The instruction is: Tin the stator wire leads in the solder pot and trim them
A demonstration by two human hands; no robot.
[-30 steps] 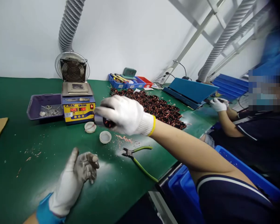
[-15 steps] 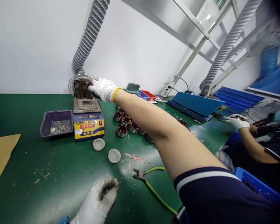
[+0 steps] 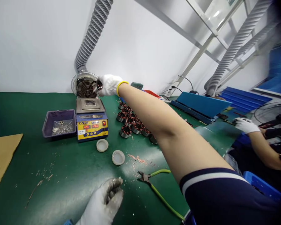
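Observation:
My right hand (image 3: 109,85), in a white knitted glove with a yellow cuff, reaches far forward with its fingers wrapped round a motor stator (image 3: 99,85), dark with a metallic rim. It is just in front of a round exhaust hood (image 3: 84,89) with a fan grille, above a blue and yellow heating unit (image 3: 93,128) with red digits. On that unit's metal top is a small square well (image 3: 90,103). My left hand (image 3: 105,200), in a stained white glove, is near the table's front, fingers curled, thumb apart, nothing visible between them.
Several copper-wound stators (image 3: 125,131) stand under my right forearm. Green-handled cutters (image 3: 152,184), two small white dishes (image 3: 118,157), copper scraps (image 3: 138,158) and a purple bin (image 3: 58,123) lie around. At right, a co-worker's gloved hand (image 3: 247,125) works.
My right hand has lifted slightly and turned, so the stator in it now shows. My left thumb and fingers have parted a little. The view has shifted slightly; the display digits differ.

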